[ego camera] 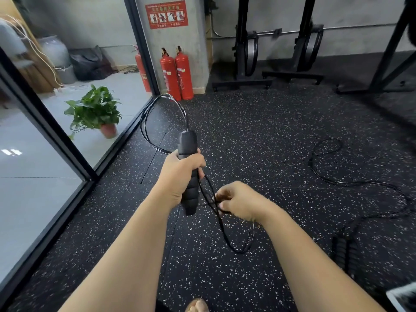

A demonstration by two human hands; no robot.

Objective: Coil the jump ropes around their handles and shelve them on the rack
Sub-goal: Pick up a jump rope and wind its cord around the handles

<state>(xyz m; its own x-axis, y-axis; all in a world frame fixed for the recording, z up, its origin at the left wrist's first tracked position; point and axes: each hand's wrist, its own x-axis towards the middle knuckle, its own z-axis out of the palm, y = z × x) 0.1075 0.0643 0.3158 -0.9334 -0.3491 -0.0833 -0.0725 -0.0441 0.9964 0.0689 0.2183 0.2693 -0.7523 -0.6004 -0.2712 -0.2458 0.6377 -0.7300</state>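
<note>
Just two bare hands here, left hand (180, 176) and right hand (240, 203), plain all over. Short, natural-looking nails (221, 206) on the fingertips, as far as the blur allows. Behind each hand, a bare arm running to the bottom edge: left forearm (135, 244), right forearm (304, 255), uncovered the whole way. Far below and between the hands, a few bare toes (198, 306) peeking in, plus a sliver of dark fabric (161, 308) just left of them, too cropped to name.

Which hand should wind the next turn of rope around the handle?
Right. The right hand already pinches the rope just beside the handle, while the left hand is busy gripping it.
</note>
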